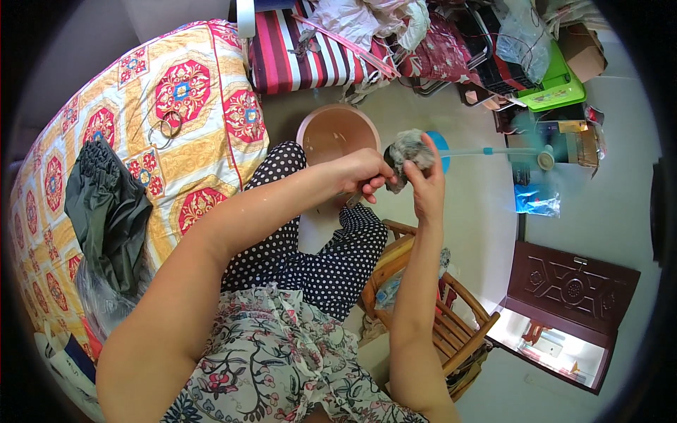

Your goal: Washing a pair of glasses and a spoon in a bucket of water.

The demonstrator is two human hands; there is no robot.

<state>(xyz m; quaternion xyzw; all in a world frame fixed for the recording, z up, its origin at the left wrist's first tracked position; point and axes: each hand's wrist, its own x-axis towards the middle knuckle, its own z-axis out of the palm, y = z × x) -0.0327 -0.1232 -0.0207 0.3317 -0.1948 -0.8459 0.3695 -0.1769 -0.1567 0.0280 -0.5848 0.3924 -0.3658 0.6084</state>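
Observation:
My right hand (427,182) grips a mottled grey and white, fluffy-looking thing (411,150), thumb on the near side and fingers behind. What it is exactly, I cannot tell. My left hand (367,172) is closed around a slim tool, with its metal end (354,199) poking out below the fist; the rest of the tool is hidden. The left fingertips meet the lower edge of the fluffy thing. Just beyond my left wrist, a pinkish plastic basin (338,129) stands on the floor between my knees and holds brownish liquid.
A bed with a patterned cover (182,153) lies on the left, bearing a dark green garment (108,211). To the right are a wooden chair (465,338) and a standing fan (492,152) with a blue base. A striped cushion (317,58) and clutter line the far side.

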